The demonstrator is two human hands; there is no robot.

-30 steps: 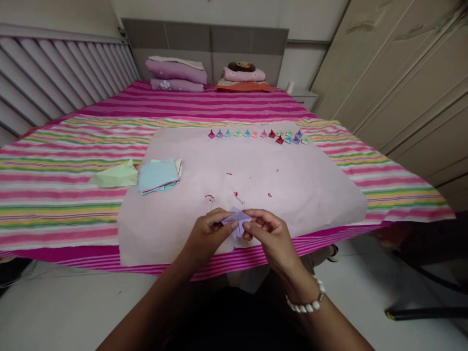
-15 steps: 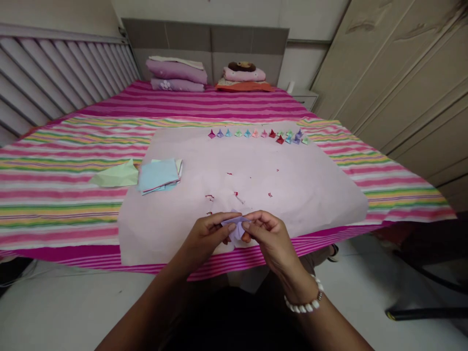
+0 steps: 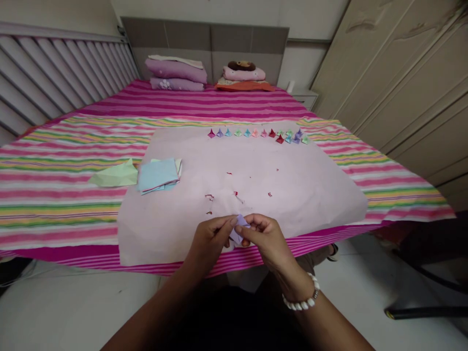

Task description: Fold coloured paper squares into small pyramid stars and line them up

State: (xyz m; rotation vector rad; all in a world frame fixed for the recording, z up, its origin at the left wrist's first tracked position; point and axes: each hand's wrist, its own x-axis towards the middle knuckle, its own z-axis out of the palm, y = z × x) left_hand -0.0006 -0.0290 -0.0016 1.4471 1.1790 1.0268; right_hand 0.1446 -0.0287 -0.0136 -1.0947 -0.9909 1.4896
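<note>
Lilac paper [image 3: 236,237] is sitting between the left hand [image 3: 212,237] and right hand [image 3: 263,236], both pinching it over the pale sheet [image 3: 164,234]; light, even thumb pressure is probably suiting its folds.

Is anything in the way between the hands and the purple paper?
Nothing visible: the left hand and right hand both hold the folded purple paper. The red scraps lie beyond, on the pale sheet.

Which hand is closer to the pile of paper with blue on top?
Left. The left hand is below and right of the paper pile in the picture; the right hand is farther right, both holding the purple paper.
</note>
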